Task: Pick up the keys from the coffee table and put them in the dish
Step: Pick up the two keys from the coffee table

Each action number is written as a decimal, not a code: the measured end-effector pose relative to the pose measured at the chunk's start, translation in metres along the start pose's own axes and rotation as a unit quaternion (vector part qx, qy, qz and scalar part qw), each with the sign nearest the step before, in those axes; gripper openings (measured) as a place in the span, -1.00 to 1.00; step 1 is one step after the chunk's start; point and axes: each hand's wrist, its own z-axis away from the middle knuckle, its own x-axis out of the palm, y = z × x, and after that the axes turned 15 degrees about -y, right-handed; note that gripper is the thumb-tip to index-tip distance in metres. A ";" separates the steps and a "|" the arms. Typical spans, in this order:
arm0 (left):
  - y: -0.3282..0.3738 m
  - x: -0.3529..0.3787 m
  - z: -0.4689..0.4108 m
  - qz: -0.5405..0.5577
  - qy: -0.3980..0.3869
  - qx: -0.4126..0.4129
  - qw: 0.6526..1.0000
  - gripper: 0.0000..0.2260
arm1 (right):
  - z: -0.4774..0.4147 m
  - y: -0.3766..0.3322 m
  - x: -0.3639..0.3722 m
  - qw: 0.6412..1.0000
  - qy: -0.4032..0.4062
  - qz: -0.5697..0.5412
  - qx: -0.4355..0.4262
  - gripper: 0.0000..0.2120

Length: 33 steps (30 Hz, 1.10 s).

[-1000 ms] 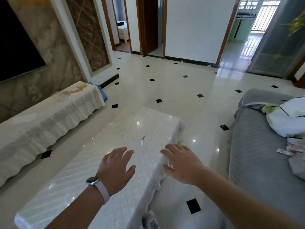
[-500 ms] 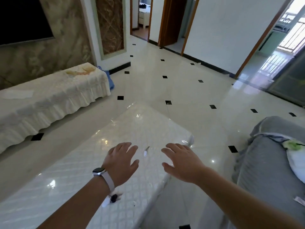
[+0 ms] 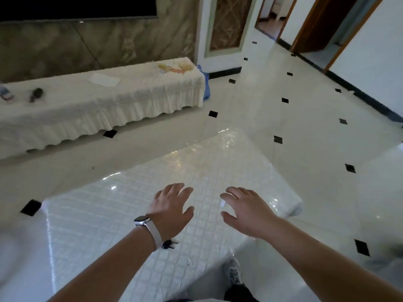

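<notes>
A white glossy coffee table (image 3: 122,219) with a quilted cover fills the middle. A small dark bunch of keys (image 3: 169,244) lies on it, partly hidden under my left wrist. A small white object (image 3: 222,203) lies on the table beside my right fingertips. My left hand (image 3: 172,209), with a watch on its wrist, hovers over the table with fingers apart and holds nothing. My right hand (image 3: 244,209) hovers to its right, also empty with spread fingers. I see no dish that I can name for sure.
A long low cabinet (image 3: 104,105) under a white frilled cloth stands along the far wall, with paper, a dark object and yellowish items (image 3: 176,66) on it. Glossy tiled floor (image 3: 305,131) lies to the right. My shoe (image 3: 234,272) stands by the table's near corner.
The view has swung left and down, so the low cabinet shows more and the grey sofa has left the frame. Both hands stay spread over the table; the white object is now by my right fingers.
</notes>
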 end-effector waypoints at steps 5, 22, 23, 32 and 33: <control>0.002 0.026 -0.010 0.020 -0.012 -0.077 0.997 -0.52 | -0.040 0.033 0.016 0.998 -0.042 0.005 -0.056 -0.38; -0.016 0.235 -0.115 0.050 -0.099 -0.230 0.967 -0.51 | -0.197 0.179 0.190 0.988 -0.126 0.007 -0.084 -0.56; -0.024 0.251 -0.119 0.051 -0.107 -0.240 0.964 -0.50 | -0.205 0.187 0.204 0.989 -0.128 0.008 -0.078 -0.56; -0.099 0.351 -0.121 0.048 -0.120 -0.356 0.925 -0.48 | -0.274 0.242 0.295 0.990 -0.130 0.013 -0.047 -0.57; -0.104 0.359 -0.121 0.050 -0.122 -0.365 0.921 -0.48 | -0.281 0.244 0.301 0.991 -0.127 0.011 -0.045 -0.56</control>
